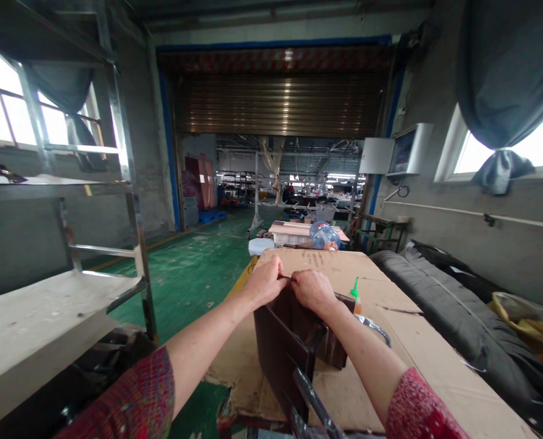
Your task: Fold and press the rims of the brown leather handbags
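A dark brown handbag (278,350), apparently leather, stands upright and open-topped in front of me. At its far upper corner, my left hand (266,281) pinches the edge between thumb and fingers. Right beside it, my right hand (313,290) is closed on the same edge, its fingertips partly hidden. A dark handle wrapped in clear plastic (315,399) sticks out on the near side. Another wrapped handle (377,329) shows beyond my right forearm. The bag rests on a cardboard-covered table (418,341).
Just right of the bag is a small bottle with a green nozzle (356,289). Large blue water jugs (325,236) sit past the table's far end. A metal rack (138,268) stands to the left, and dark fabric rolls (440,299) line the right side.
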### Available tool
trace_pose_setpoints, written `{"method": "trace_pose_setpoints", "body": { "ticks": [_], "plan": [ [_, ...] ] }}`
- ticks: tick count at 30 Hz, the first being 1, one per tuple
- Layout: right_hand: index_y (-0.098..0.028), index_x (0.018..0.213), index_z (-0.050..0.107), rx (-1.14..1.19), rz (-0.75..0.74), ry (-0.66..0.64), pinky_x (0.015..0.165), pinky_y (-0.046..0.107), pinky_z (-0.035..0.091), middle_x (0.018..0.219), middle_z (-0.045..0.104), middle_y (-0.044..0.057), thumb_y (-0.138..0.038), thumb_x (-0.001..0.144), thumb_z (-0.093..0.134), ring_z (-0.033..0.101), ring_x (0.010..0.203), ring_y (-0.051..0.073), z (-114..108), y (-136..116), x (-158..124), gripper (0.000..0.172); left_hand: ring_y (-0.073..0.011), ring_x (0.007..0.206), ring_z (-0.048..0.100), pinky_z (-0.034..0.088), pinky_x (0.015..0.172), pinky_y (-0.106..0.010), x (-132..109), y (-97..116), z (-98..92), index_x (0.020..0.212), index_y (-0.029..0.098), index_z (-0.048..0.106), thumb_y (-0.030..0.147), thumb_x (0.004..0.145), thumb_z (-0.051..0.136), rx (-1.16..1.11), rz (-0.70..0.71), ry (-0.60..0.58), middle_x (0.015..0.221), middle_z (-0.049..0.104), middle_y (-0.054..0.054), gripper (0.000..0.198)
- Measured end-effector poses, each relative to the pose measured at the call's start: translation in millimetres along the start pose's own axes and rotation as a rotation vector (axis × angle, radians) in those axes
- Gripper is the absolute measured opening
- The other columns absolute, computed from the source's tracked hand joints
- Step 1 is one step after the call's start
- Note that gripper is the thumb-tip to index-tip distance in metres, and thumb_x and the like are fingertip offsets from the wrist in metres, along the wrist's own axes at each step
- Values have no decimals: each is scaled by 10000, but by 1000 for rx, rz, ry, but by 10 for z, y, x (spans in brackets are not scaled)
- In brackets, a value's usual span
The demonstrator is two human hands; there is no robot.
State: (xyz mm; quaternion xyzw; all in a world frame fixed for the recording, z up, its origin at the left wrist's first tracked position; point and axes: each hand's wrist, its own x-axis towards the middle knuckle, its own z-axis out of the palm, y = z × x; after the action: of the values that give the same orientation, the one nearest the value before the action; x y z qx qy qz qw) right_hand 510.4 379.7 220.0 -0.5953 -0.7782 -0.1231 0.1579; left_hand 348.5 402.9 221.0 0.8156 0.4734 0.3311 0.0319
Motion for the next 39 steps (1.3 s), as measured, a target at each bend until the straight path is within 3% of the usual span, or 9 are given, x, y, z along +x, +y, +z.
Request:
{"method": "trace_pose_setpoints", "body": {
  "ticks": [4,8,19,27,39],
  "plan": [
    [-222,842,711,26,61,-30,621,293,422,858,715,95,-389,882,552,666,823,254,-116,108,-105,234,-160,658,568,347,557,-245,-19,-73,-79,984,208,461,236,625,719,-74,7,-98,750,590,22,443],
    [-224,818,712,58,102,-42,617,285,408,869,716,84,-397,881,554,659,827,240,-194,193,-196,243,-144,664,540,319,543,-230,-15,-140,-105,895,200,489,187,592,702,-107,6,-185,742,573,31,371],
    [-218,826,712,50,67,-45,608,289,398,842,717,91,-393,875,556,668,827,255,-122,45,-151,240,-123,654,519,320,582,-226,-122,-273,-147,749,189,552,246,675,730,-89,89,-79,710,596,30,202],
    [-224,849,702,34,76,-68,631,292,417,860,713,88,-409,899,530,661,836,251,-136,35,-165,258,-140,745,563,366,658,-231,-71,-197,-129,719,183,648,242,712,724,-80,125,-74,757,649,9,96],
    [-223,843,709,49,66,-58,613,289,404,847,712,87,-409,891,535,662,825,250,-107,80,-153,259,-125,694,536,352,624,-228,-58,-173,-112,763,190,630,195,706,705,-51,137,-83,723,616,29,95]
  ]
}}
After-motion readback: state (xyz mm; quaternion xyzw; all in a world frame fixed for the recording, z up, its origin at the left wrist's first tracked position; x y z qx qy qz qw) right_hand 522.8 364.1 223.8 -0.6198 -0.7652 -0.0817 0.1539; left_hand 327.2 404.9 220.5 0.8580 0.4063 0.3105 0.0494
